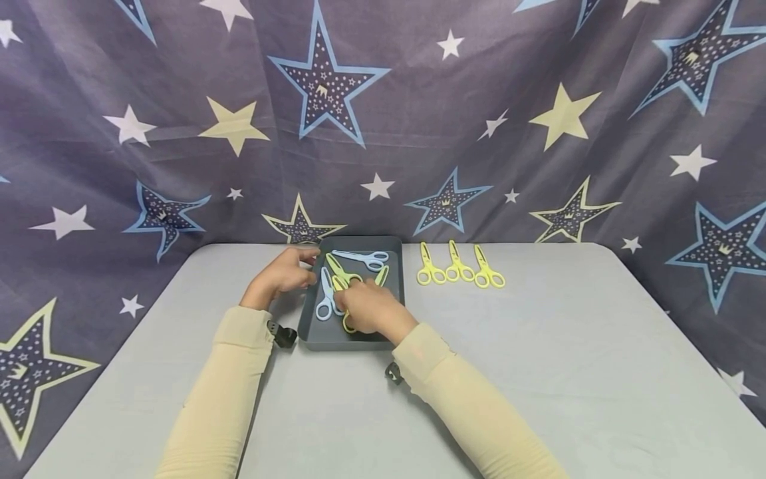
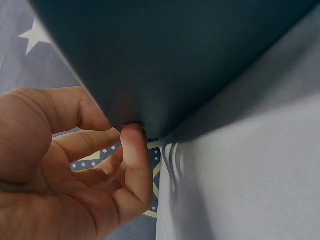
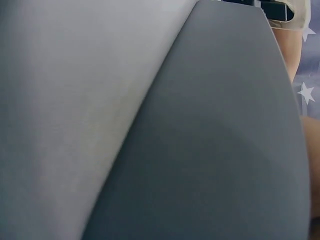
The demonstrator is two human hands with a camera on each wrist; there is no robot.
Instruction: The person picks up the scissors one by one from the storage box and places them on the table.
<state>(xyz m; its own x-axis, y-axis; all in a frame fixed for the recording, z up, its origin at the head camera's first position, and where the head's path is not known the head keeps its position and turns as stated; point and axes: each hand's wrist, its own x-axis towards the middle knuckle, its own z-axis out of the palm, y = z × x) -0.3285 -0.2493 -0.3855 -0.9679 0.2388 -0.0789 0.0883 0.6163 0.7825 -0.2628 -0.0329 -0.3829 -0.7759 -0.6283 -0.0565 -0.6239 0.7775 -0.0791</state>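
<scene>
A dark grey tray (image 1: 353, 346) holds several pairs of children's scissors. Light blue scissors (image 1: 360, 257) lie across its far end, and more blue scissors (image 1: 326, 286) lie along the left side. Yellow-green scissors (image 1: 338, 267) rest near the middle, partly covered. My left hand (image 1: 284, 273) grips the tray's left wall near the far corner; in the left wrist view its thumb and forefinger pinch the rim. My right hand (image 1: 368, 306) reaches down into the tray over yellow scissors (image 1: 347, 324). Its fingertips are hidden, and the right wrist view shows mainly the tray's outer wall.
On the white table (image 1: 568, 372), right of the tray, three yellow scissors stand in a row with blades pointing away: one pair (image 1: 426, 256), a second (image 1: 454, 255) and a third (image 1: 481, 258). A star-patterned curtain (image 1: 413, 126) hangs behind the table's far edge.
</scene>
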